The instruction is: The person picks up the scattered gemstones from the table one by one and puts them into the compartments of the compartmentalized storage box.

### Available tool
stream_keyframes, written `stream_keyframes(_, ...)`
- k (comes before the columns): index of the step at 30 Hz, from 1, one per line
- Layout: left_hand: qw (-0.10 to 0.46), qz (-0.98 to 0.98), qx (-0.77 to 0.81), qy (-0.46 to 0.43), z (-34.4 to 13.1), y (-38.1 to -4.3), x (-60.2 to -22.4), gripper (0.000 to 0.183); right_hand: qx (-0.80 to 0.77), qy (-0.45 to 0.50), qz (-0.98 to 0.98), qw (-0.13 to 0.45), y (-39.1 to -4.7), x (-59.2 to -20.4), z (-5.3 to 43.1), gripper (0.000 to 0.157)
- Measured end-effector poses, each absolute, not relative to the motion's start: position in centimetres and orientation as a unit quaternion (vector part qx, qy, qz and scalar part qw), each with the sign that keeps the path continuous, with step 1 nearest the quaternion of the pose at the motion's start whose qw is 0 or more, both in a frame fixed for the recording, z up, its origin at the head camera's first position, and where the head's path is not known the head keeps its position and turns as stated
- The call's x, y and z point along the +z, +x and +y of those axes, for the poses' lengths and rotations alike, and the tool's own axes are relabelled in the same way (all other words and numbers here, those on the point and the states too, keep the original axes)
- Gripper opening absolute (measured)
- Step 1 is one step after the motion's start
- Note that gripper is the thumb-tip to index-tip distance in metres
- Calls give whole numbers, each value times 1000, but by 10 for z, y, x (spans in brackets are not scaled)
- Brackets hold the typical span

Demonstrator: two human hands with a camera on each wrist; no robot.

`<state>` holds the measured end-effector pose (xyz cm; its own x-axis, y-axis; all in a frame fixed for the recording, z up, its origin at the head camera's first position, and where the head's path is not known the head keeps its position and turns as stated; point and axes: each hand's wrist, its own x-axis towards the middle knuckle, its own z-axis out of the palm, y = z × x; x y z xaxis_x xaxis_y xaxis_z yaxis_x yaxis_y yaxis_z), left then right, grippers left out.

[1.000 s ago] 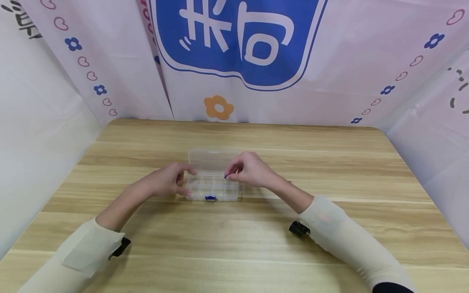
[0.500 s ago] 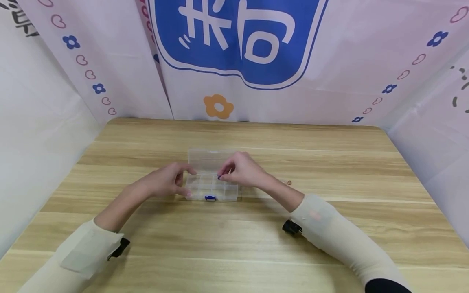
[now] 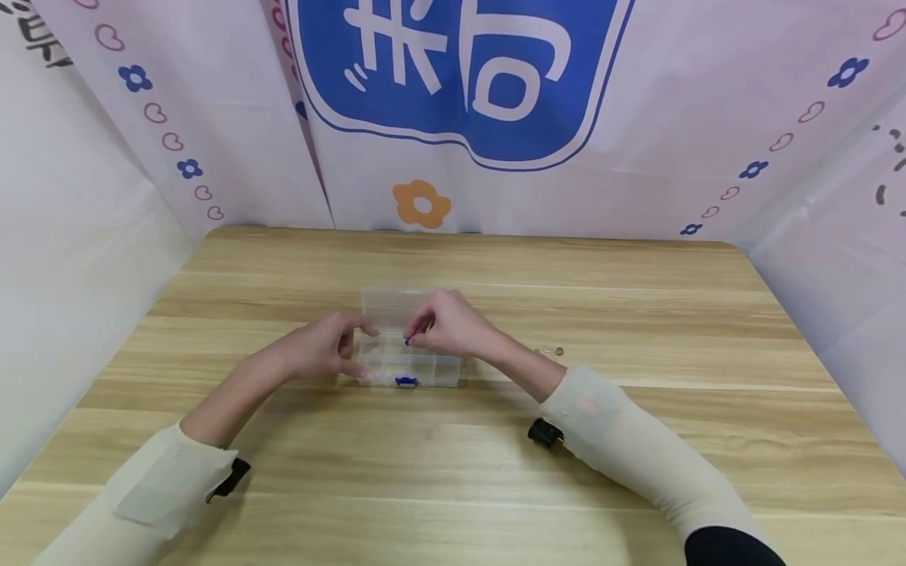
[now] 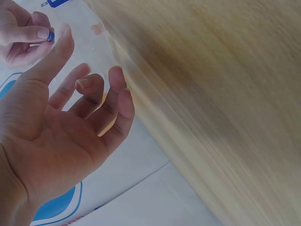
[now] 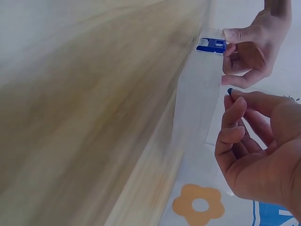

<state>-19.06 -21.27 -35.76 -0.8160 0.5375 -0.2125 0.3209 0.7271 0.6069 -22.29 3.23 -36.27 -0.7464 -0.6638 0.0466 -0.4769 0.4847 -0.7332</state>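
A clear plastic compartment box (image 3: 446,371) lies on the table with its lid (image 3: 382,303) raised at the back and a blue latch (image 3: 406,381) at the front. My left hand (image 3: 318,350) holds its left end, the thumb at the front corner and a finger at the back. Over the back row of compartments, my right hand (image 3: 453,326) pinches a small blue piece (image 4: 50,36) between thumb and finger. The same blue piece (image 5: 230,91) shows at the fingertips in the right wrist view; its exact kind is too small to tell.
To the right of the box, behind the right forearm, lie a tiny brown ring-shaped thing (image 3: 559,351) and a small clear piece (image 3: 547,351). The wooden table (image 3: 396,487) ends at a printed cloth backdrop (image 3: 602,196).
My right hand has moved left along the box's back row with the blue piece still pinched. Small things on the table have come into sight behind the forearm. The left hand stays put.
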Motion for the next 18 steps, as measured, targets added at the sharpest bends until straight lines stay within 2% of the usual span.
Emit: stream_keyframes(18,188,911,282,235,-212,-191,-357,58,-374,-327,857,137,-228,-359,20,5)
